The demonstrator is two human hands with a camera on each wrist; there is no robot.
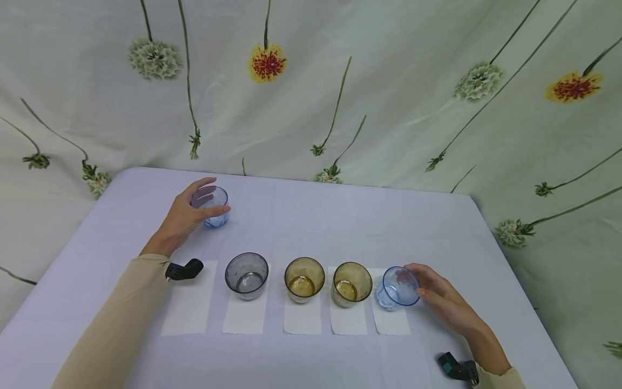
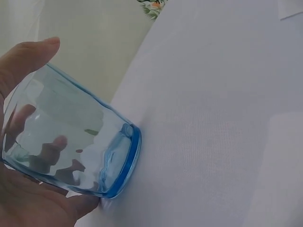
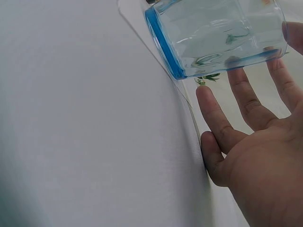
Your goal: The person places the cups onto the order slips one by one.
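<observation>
At the back left of the table, my left hand (image 1: 187,213) grips a clear blue glass (image 1: 216,220). In the left wrist view the thumb is at the rim of this glass (image 2: 80,127) and the other fingers wrap its far side. My right hand (image 1: 447,302) holds a second blue glass (image 1: 391,292) near its rim, over the rightmost paper strip (image 1: 393,326). In the right wrist view, thumb and fingertips touch this glass (image 3: 213,38) near the rim, while the lower fingers stay off it.
Between the hands stand a grey glass (image 1: 248,278) and two amber glasses, one left (image 1: 304,281) and one right (image 1: 351,286), each on a white paper strip. Another paper strip (image 1: 187,308) lies at the left. Behind the table (image 1: 340,216) hangs a flower-patterned cloth (image 1: 389,70).
</observation>
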